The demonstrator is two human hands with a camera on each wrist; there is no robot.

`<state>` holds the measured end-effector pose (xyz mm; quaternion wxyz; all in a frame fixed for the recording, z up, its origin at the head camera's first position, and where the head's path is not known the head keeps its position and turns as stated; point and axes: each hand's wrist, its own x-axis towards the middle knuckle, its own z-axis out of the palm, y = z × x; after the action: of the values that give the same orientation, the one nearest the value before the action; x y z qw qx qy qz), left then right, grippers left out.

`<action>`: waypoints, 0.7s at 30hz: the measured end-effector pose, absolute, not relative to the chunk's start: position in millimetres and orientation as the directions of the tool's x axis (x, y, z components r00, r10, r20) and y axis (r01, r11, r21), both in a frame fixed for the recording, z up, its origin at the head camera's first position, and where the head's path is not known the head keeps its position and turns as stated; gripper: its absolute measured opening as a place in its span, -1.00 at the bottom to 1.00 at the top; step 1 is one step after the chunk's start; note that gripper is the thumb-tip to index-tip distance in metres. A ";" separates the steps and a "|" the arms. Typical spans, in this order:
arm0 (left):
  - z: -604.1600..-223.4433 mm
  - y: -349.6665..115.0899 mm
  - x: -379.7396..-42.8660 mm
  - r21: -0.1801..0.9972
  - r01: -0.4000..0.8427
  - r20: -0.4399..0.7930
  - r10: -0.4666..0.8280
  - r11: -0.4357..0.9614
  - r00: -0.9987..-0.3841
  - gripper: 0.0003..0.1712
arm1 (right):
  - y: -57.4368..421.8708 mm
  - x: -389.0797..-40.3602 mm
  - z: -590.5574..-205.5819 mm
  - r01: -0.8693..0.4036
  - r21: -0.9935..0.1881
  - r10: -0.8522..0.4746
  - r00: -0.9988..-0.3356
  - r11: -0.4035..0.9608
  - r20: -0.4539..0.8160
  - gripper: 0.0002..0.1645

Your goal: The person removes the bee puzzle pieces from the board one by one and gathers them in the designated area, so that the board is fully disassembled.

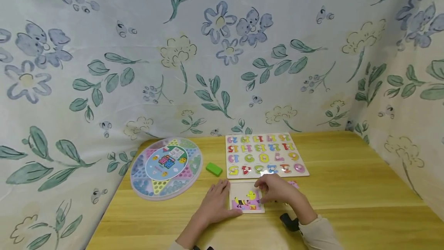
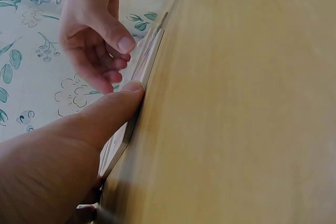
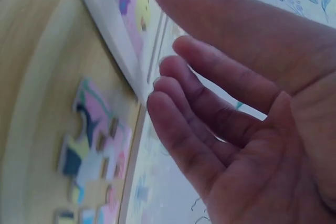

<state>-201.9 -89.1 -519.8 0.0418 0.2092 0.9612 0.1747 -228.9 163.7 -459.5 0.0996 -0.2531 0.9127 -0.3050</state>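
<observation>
A small jigsaw tray (image 1: 243,186) with a pale wooden frame lies on the table; its lower part is filled with a pink and yellow picture, while bare board shows above. My left hand (image 1: 216,205) steadies the tray, fingers along its left side and thumb (image 2: 128,94) on the front edge. Over the tray's right side hovers my right hand (image 1: 277,189), its fingers loosely bent with nothing seen between them in the right wrist view. Several loose jigsaw pieces (image 3: 92,135) lie on the table to the right of the tray, partly hidden by that hand in the head view.
Behind the tray lies a number puzzle board (image 1: 267,153) with colourful numerals. A green block (image 1: 214,169) sits left of it, next to a round game box (image 1: 138,173) with a star pattern. Floral fabric (image 1: 222,80) hangs along the back of the wooden table (image 1: 347,188).
</observation>
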 end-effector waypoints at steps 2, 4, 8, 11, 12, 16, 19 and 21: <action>-520.9 -89.3 -202.5 0.347 0.389 -0.006 0.417 0.853 -0.909 0.30 | 156.5 -230.3 -462.2 -0.406 -0.600 -0.529 -0.848 0.689 -0.034 -0.50; -521.5 -89.4 -203.0 0.343 0.392 -0.005 0.419 0.854 -0.908 0.30 | 151.4 -231.1 -464.9 -0.397 -0.599 -0.526 -0.849 0.695 -0.047 -0.50; -521.5 -88.7 -202.9 0.335 0.397 -0.006 0.423 0.855 -0.906 0.30 | 146.4 -230.9 -468.1 -0.379 -0.591 -0.509 -0.859 0.712 -0.063 -0.54; -520.9 -88.0 -202.8 0.331 0.399 -0.006 0.424 0.856 -0.906 0.30 | 145.4 -230.2 -468.4 -0.381 -0.583 -0.504 -0.862 0.718 -0.058 -0.58; -520.6 -87.9 -202.8 0.329 0.398 -0.005 0.423 0.856 -0.906 0.30 | 145.2 -230.1 -468.1 -0.381 -0.582 -0.504 -0.862 0.718 -0.057 -0.59; -520.9 -88.1 -202.7 0.319 0.399 -0.004 0.423 0.860 -0.906 0.30 | 144.4 -229.7 -467.6 -0.372 -0.582 -0.501 -0.863 0.723 -0.070 -0.62; -521.3 -88.4 -202.7 0.309 0.402 -0.001 0.423 0.862 -0.906 0.30 | 143.8 -230.1 -467.5 -0.371 -0.578 -0.501 -0.862 0.727 -0.078 -0.63; -521.1 -88.4 -202.7 0.304 0.403 0.001 0.423 0.863 -0.906 0.30 | 143.6 -230.9 -467.8 -0.376 -0.573 -0.504 -0.860 0.729 -0.077 -0.64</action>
<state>-202.7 -88.4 -521.1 0.0329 0.2141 0.9646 0.1505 -230.9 143.6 -467.8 0.1145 -0.2383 0.9226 -0.2808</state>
